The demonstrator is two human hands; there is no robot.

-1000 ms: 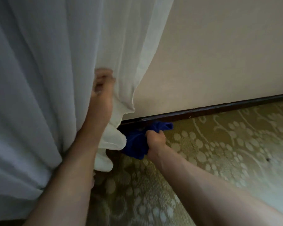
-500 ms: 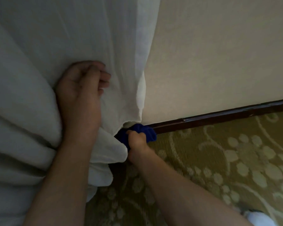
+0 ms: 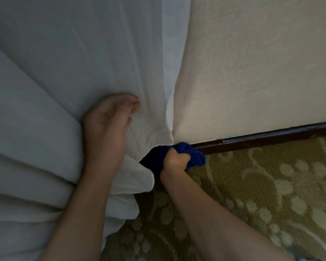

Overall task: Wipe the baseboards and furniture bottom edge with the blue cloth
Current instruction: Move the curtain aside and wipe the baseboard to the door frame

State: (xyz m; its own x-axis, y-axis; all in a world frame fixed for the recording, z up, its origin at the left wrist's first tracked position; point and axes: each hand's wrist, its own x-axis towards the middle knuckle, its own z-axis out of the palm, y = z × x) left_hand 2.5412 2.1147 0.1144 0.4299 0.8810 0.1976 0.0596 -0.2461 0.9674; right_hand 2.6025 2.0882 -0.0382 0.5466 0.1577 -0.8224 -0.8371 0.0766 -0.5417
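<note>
Right hand point(image 3: 175, 161): fingers curled tight round the bunched blue cloth point(image 3: 195, 155), which it presses against the dark baseboard point(image 3: 262, 141) where the board disappears behind the curtain.
Left hand point(image 3: 105, 125): fingers curled loosely against the white curtain point(image 3: 83, 63), pushing its folds aside and off the wall; whether it pinches any fabric cannot be told.
Blue cloth: at floor level, touching the baseboard and the patterned carpet point(image 3: 262, 194), its left part tucked under the curtain hem.
Baseboard: a dark strip along the foot of the cream wall point(image 3: 252, 63), visible from the cloth out to the right edge; the part behind the curtain is hidden.
Done so far: cannot be read from the surface; no clear difference shows between wiped and unwiped board.
Left to do: judged from the cloth's position, the hidden stretch behind the curtain; no furniture is in view, so its bottom edge is presumably still to come.
Stage: wiping under way, likely early to middle.
</note>
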